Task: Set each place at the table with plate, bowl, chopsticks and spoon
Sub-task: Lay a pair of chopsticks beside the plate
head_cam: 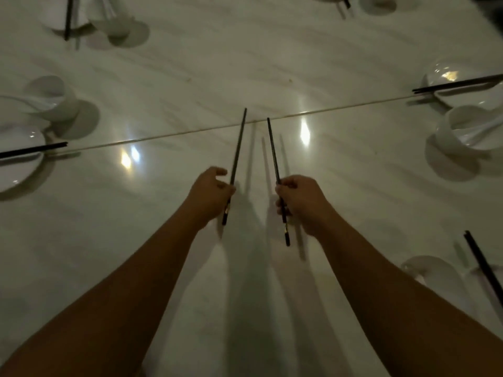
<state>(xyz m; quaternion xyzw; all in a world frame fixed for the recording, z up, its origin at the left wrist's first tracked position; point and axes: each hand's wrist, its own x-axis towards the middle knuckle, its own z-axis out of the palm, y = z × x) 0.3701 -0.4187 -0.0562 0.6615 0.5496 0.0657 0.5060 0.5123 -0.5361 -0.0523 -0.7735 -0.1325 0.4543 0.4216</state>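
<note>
Chopsticks (238, 148) are split, one per hand: left hand (209, 197) pinches one, right hand (300, 205) clenches round the other, both shafts jutting beyond the fingers. Chopstick step, I'd say; next they need pairing and laying at a place.

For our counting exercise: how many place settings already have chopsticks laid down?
5 chopstick sets: top left, left edge, top right, right edge, bottom right. The left hand and right hand each hold one more chopstick. Others may lie out of view.
</note>
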